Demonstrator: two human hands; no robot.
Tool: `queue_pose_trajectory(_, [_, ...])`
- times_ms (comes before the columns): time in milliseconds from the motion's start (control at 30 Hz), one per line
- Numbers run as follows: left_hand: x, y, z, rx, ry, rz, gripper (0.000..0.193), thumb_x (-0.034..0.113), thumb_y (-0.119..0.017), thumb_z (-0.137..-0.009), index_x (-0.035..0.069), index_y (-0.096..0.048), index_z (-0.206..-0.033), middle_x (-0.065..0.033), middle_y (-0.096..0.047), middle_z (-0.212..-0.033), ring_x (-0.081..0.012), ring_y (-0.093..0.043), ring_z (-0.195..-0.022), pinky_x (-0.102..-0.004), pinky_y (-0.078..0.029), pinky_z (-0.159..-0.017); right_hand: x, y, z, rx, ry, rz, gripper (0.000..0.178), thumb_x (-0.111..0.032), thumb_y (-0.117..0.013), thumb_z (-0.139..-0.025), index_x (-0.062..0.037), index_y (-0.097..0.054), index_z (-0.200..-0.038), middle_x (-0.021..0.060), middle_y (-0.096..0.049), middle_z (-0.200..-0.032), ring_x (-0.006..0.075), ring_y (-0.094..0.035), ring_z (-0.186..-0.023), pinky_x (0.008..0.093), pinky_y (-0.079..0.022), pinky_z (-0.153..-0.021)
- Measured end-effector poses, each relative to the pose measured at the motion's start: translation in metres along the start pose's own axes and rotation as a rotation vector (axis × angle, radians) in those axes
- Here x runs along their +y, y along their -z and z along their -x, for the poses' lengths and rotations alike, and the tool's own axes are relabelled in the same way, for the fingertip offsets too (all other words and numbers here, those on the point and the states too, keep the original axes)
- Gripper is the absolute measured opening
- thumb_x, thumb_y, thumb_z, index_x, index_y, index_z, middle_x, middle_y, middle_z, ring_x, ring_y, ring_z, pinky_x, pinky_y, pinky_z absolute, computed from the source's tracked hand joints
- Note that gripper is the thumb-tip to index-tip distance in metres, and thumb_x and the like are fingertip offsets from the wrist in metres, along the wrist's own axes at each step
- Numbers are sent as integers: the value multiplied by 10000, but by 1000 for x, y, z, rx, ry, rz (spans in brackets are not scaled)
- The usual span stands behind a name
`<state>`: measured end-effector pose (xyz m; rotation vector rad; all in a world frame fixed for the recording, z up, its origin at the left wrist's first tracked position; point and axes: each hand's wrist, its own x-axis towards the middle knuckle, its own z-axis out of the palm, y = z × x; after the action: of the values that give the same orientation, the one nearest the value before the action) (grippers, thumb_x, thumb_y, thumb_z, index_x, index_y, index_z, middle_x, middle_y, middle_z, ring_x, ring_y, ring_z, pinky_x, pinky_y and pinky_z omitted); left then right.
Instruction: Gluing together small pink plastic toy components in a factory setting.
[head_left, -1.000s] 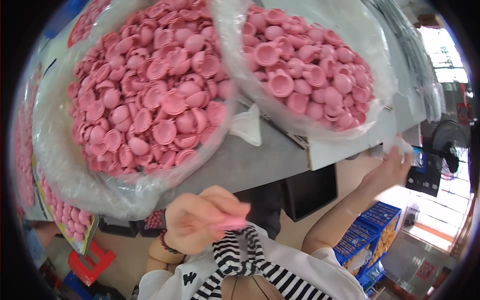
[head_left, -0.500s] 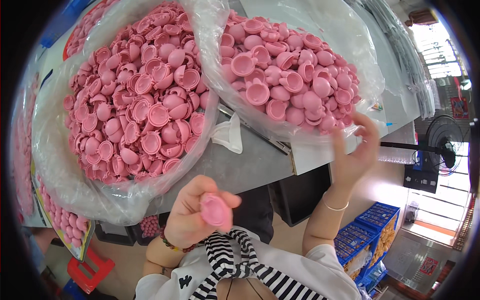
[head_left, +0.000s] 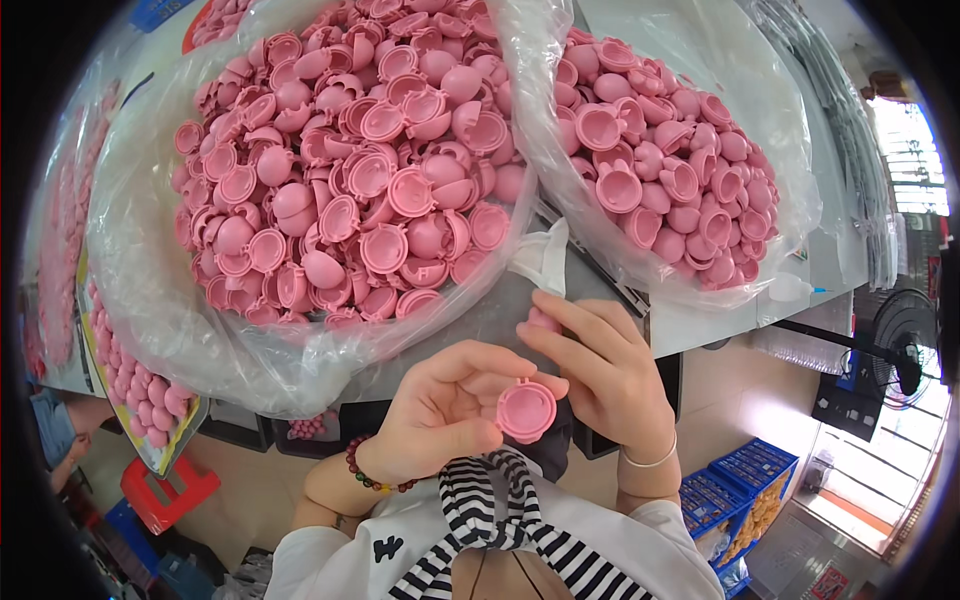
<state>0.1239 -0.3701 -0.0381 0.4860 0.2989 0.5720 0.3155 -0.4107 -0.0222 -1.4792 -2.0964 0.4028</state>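
My left hand (head_left: 435, 410) pinches a round pink plastic half-shell (head_left: 527, 410), its hollow, rimmed side facing up. Close beside it is my right hand (head_left: 620, 375), fingers closed on a small pink plastic piece (head_left: 542, 320), mostly covered by the fingers. The two pieces are apart. Beyond my hands, a large clear plastic bag (head_left: 290, 375) lies opened around a heap of pink half-shells (head_left: 330, 180). A second clear bag (head_left: 545, 130) to the right holds another heap of similar pink pieces (head_left: 690, 170).
A crumpled white cloth-like scrap (head_left: 542, 258) lies on the grey table (head_left: 480, 325) between the bags. At left are a tray of pink balls (head_left: 150, 400) and a red stool (head_left: 170, 495). Blue crates (head_left: 750, 445) and a black fan (head_left: 900, 345) stand at right. Another person's arm (head_left: 75, 440) shows at far left.
My right hand has come from the right-hand bag's edge down to beside my left hand, now with a pink piece in its fingers. The view has shifted, so the heaps sit further right.
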Motion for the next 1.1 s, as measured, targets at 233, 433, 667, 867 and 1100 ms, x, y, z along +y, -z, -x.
queue_pose_trajectory(233, [-2,2,4,29,-276,-247,454,45,-699,-724,-19,-442,-1092,-240,-536,-1112,-272,-575,-992,-364,-481,-846,-16,-4,-5,64,-223,52,388,38,-638,-631,-29,-594,-1010,97,-532,-954,249,-540,-859,313,-462,-684])
queue_pose_trajectory(433, [-2,6,6,28,-388,-465,423,-73,-662,-718,-72,-494,-1106,-219,-549,-1123,-196,-594,-944,-311,-485,-825,-27,1,7,427,-125,-482,384,31,-728,-549,-3,-635,-920,128,-618,-930,234,-599,-769,296,-489,-654])
queue_pose_trajectory(667, [-3,6,5,90,-468,-762,388,-23,-715,-676,-47,-578,-1038,-186,-594,-1071,-180,-625,-858,-273,-502,-756,-27,-5,2,330,-2,-411,351,-16,-746,-598,-2,-634,-930,136,-630,-930,241,-612,-797,297,-501,-677])
queue_pose_trajectory(867, [-7,4,-2,136,-511,-890,406,12,-737,-647,-26,-599,-1027,-159,-617,-1036,-210,-630,-848,-278,-496,-743,-23,-14,7,402,20,-306,353,-26,-757,-589,-18,-644,-924,105,-616,-907,218,-597,-751,272,-489,-624])
queue_pose_trajectory(1100, [3,7,-10,28,-388,-832,443,-1,-745,-636,-68,-581,-1043,-227,-590,-1047,-208,-594,-894,-302,-461,-808,-29,-20,14,473,95,-163,345,15,-723,-571,-62,-669,-903,33,-542,-766,151,-496,-608,241,-414,-515])
